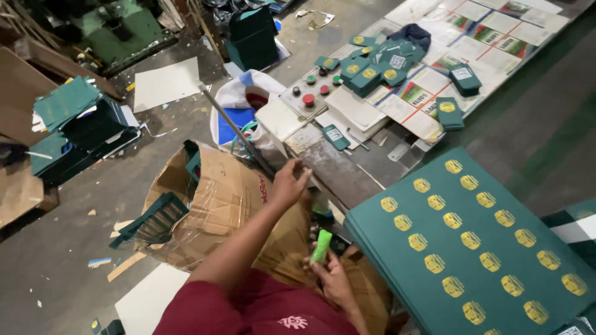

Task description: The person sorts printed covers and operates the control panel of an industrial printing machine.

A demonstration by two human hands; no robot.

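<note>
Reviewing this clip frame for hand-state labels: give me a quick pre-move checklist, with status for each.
1. Left hand on the lever: ok, fingers close around its lower end.
2. Right hand holding the green tool: ok, gripped upright.
3. Green sheet flat on the table: ok, gold stamps face up.
4. Button panel unobstructed: ok, nothing lies on the buttons.
5. Cardboard box away from the lever: cannot tell, it sits right beside the lever.
6. Tool open or capped: cannot tell, too small.
</note>
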